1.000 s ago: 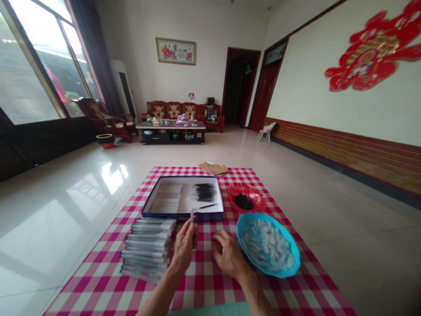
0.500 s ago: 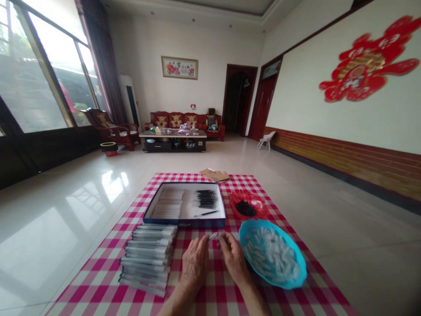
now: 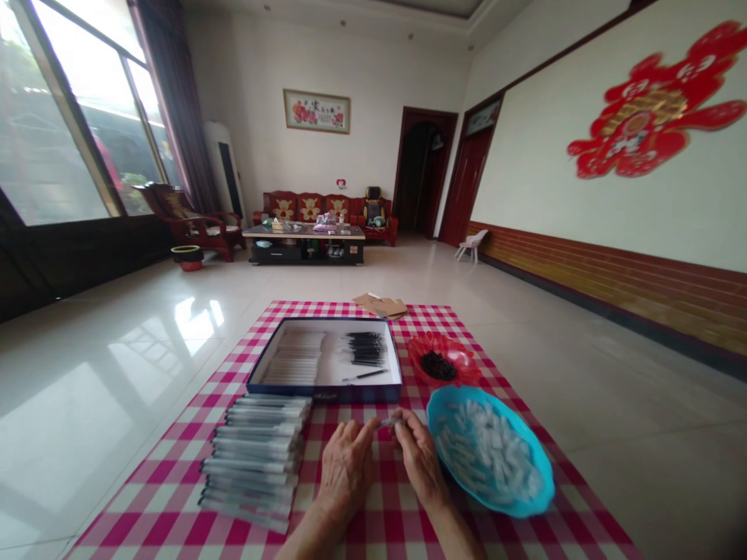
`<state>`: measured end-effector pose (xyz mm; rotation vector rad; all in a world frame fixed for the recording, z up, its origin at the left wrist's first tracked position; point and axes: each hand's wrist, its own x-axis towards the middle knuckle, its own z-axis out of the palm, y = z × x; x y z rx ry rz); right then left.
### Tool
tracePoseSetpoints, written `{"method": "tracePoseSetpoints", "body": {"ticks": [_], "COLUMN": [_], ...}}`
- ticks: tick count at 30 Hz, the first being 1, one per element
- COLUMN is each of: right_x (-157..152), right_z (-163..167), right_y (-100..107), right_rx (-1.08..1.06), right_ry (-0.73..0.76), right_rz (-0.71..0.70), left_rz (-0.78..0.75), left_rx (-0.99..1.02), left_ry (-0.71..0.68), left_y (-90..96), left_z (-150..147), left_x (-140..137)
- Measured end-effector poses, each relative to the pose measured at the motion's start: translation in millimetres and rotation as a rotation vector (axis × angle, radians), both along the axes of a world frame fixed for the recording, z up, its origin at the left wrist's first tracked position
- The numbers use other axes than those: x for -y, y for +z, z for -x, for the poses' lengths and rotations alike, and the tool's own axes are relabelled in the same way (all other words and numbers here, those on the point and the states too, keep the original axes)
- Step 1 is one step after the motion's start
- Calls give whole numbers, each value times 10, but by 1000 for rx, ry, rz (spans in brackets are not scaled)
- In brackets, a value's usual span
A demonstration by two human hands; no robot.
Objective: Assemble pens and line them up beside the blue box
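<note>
My left hand [image 3: 348,463] is pinched shut, its fingertips at one end of a small translucent pen cap [image 3: 386,423]. From the other side, my right hand [image 3: 420,455] closes its thumb and fingers on the same small piece; the fingers hide part of it. Just right of my right hand, a blue bowl [image 3: 545,498] holds many clear caps [image 3: 490,451]. A red petal-edged dish [image 3: 467,362] behind it contains small black parts [image 3: 437,365]. Left of my left hand lies a stack of clear-barrelled pens [image 3: 257,459] with dark ends.
A shallow box [image 3: 327,393] beyond my hands has clear tubes [image 3: 292,358] on its left and black-ended refills [image 3: 366,349] on its right. Cardboard pieces [image 3: 382,306] lie at the far edge of the checked tablecloth [image 3: 344,538]. Farther off stands a low table [image 3: 303,233].
My two hands have come closer together, so the gap between their fingertips has narrowed around the small piece. The view has shifted slightly; the bowls, box and pens stay in place.
</note>
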<state>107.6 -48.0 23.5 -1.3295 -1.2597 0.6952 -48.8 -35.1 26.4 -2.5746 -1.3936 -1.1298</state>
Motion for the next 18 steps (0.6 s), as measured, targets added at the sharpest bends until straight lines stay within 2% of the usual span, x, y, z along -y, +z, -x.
{"method": "tracePoseSetpoints", "body": {"ticks": [12,18], "right_x": [22,58], "right_z": [35,60], "right_y": [45,106], "right_rx": [-37,59], "right_ry": [-28,-16], "right_rz": [-23,-22], "left_rz": [-5,22], "left_rx": [46,16], "left_ry": [-39,-45], "left_y": [8,49], "left_z": [-2,5], "left_x": [30,33]}}
